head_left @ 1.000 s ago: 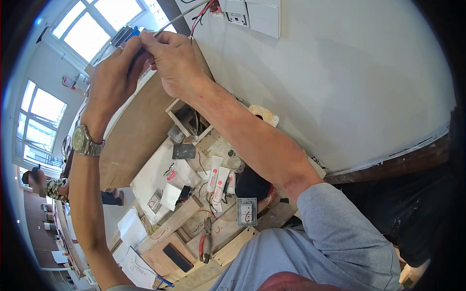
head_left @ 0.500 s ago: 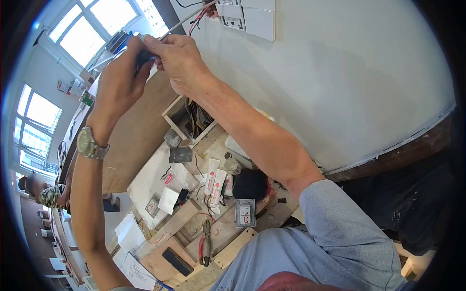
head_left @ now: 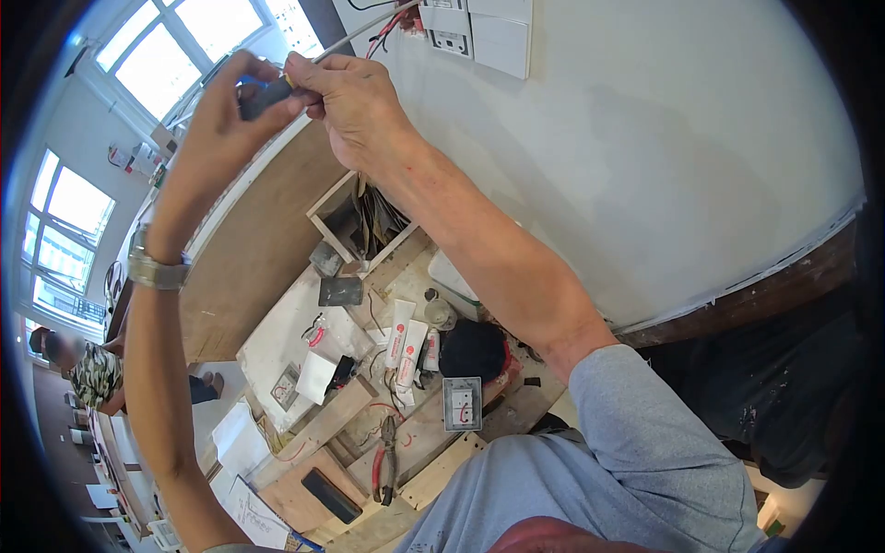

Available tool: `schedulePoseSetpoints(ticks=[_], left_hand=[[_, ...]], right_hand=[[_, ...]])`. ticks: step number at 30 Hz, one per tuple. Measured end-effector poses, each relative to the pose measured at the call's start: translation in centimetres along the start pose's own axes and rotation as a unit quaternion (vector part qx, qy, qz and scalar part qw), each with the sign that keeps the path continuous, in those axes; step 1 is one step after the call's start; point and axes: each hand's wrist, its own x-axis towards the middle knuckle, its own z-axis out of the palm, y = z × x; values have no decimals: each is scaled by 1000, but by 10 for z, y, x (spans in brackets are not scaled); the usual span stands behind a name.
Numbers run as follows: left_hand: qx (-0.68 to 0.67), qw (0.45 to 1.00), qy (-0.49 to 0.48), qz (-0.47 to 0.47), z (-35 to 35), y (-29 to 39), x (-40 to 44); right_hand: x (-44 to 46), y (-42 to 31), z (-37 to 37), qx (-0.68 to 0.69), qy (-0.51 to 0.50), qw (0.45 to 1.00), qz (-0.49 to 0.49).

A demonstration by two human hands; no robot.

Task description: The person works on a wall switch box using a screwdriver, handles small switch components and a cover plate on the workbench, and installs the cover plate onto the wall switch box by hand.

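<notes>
High in the view, my left hand [head_left: 221, 120] has thumb and fingers around a dark grey tool [head_left: 265, 98] with a yellow end; its exact kind is partly hidden. My right hand [head_left: 355, 97] meets it there, pinching a grey cable [head_left: 364, 35] near the tool's yellow end. That cable runs up to an opening in the wall, where red and black wires [head_left: 383, 35] stick out beside white switch plates [head_left: 498, 37]. The tip of the cable is hidden by my fingers.
Below lies a cluttered bench with pliers [head_left: 384, 461], a phone [head_left: 332, 496], white tubes [head_left: 400, 334], a switch box [head_left: 463, 404] and a black cap-like item [head_left: 474, 350]. A wooden box [head_left: 318, 226] stands behind. Another person [head_left: 97, 373] is at far left.
My left hand has turned and its fingers have lifted, so more of the dark grey tool shows. My right hand stays at the cable. The view has shifted slightly.
</notes>
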Motion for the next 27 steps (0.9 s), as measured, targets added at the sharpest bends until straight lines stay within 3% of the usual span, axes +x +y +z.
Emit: schedulePoseSetpoints(ticks=[1, 2, 4, 5, 7, 9, 10, 12, 13, 14, 16, 18, 19, 20, 21, 22, 24, 25, 26, 27], left_hand=[[-177, 970, -71, -154, -12, -5, 4], [-343, 880, -138, -299, -17, -9, 7], [-322, 900, -127, -264, -3, -15, 7], [-181, 979, -24, -90, 11, -16, 4], [-27, 992, 83, 86, 16, -10, 0], [241, 968, -11, 66, 12, -6, -9], [242, 968, -9, 63, 12, -11, -10], [-44, 997, 35, 52, 18, -24, -6], [-46, 997, 35, 51, 6, -22, -1], [-207, 967, -70, -133, -14, -22, 7], [-357, 867, -169, -304, -17, -20, 10], [-263, 953, -35, -145, 1, -14, 7], [-265, 952, -35, -147, 5, -11, 6], [-68, 998, 12, -11, 5, -9, 5], [135, 982, 53, 123, 5, -8, 3], [139, 982, 54, 118, 5, -8, -1], [0, 995, 52, 81, 12, -11, -3], [-126, 991, 3, -37, 12, -16, -4], [-127, 991, 3, -38, 6, -24, -1], [-273, 944, -73, -170, -7, -24, 6]], right_hand=[[1, -1, -2, 0, 3, 1000, 1], [2, -1, -2, 5, -7, 1000, -2], [6, -4, -4, 8, -21, 1000, -9], [5, -4, -7, 11, -27, 1000, -3], [2, -1, -5, 13, -36, 999, 7], [0, 0, -3, 43, -11, 999, 15], [0, 0, -3, 43, -14, 999, 16], [3, 0, -7, 28, -8, 999, 15], [3, -1, -7, 27, -8, 999, 17], [4, -2, -7, 23, -23, 999, 6], [5, -8, -6, 14, -39, 999, -6], [5, -11, -6, 6, -34, 999, 19], [5, -10, -7, 5, -33, 999, 22], [9, -10, -7, 35, -48, 998, 16], [8, -9, -5, 66, -62, 996, 12], [6, -7, -4, 67, -66, 995, 17], [3, -8, -5, 69, -26, 997, 25], [4, -6, -7, 68, -27, 997, 26], [6, -6, -9, 70, -39, 997, 20], [6, -5, -13, 72, -49, 996, 15]])
